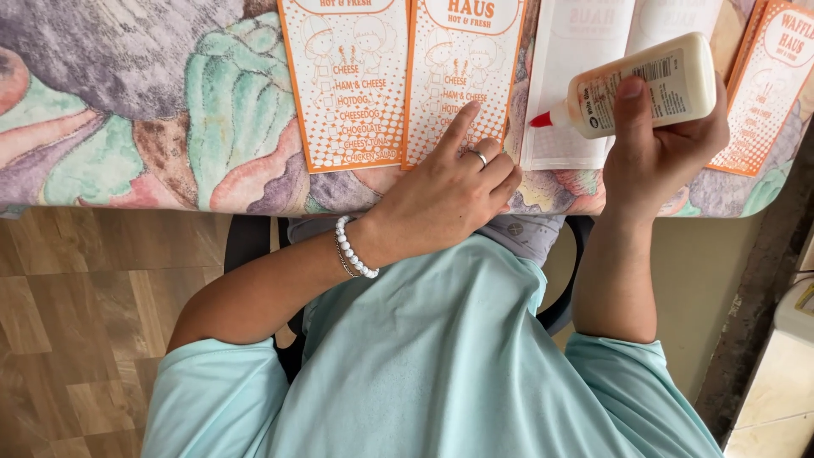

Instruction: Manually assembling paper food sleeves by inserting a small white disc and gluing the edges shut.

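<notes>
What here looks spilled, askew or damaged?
Nothing stands out. The right hand holds the glue bottle sideways over a white paper bag, no glue visible. The left hand presses an orange printed bag, lying flat on the tablecloth.

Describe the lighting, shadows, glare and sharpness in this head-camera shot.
Head view: soft, even daylight, no hard glare; the white plastic glue bottle with red tip in the right hand shows only a mild sheen. Faint shadow sits under the left hand on the orange-and-white printed paper bag. Focus is sharp throughout, with slight wide-angle bending at the floral tablecloth edges.
</notes>
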